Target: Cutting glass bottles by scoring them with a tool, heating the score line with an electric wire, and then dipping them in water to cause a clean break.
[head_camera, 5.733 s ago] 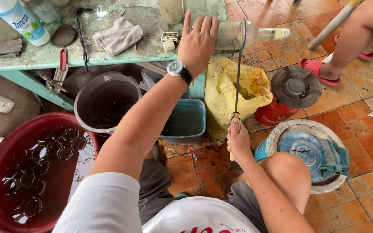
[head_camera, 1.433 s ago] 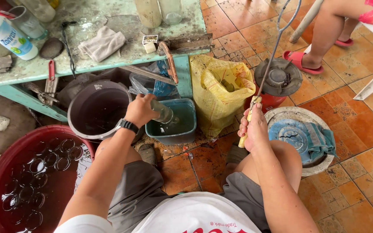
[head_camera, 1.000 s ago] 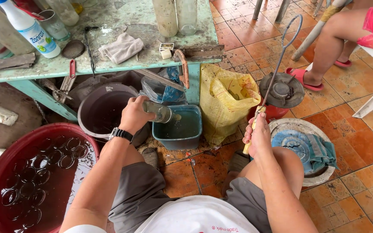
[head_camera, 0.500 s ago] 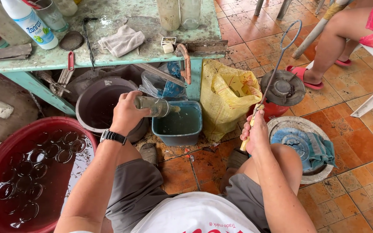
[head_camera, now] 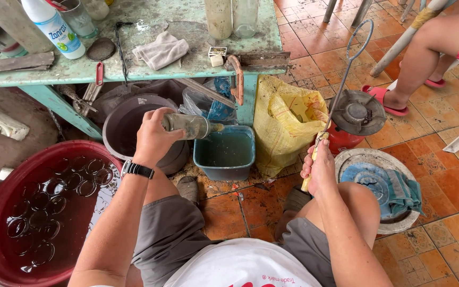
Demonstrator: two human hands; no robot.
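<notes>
Left hand [head_camera: 152, 139] clamped around a grimy glass bottle [head_camera: 189, 126], tipped sideways over the teal tub [head_camera: 224, 154] below the counter's [head_camera: 187, 58] front edge, probably draining, while right hand [head_camera: 320, 167] closed on a long wire brush handle [head_camera: 314, 159], kept upright and ready.

1. Your left hand [head_camera: 154, 139] covers the base end of the glass bottle [head_camera: 191, 126]; contents too murky to tell
2. Your right hand [head_camera: 321, 167] hides the middle of the wire tool's yellow handle [head_camera: 314, 155]
3. Red basin [head_camera: 6, 212] is cut off at the left and bottom edges
4. Seated person [head_camera: 431, 53] is cropped at the right edge: only legs show
5. Grey bucket [head_camera: 128, 119] sits partly behind your left hand
</notes>
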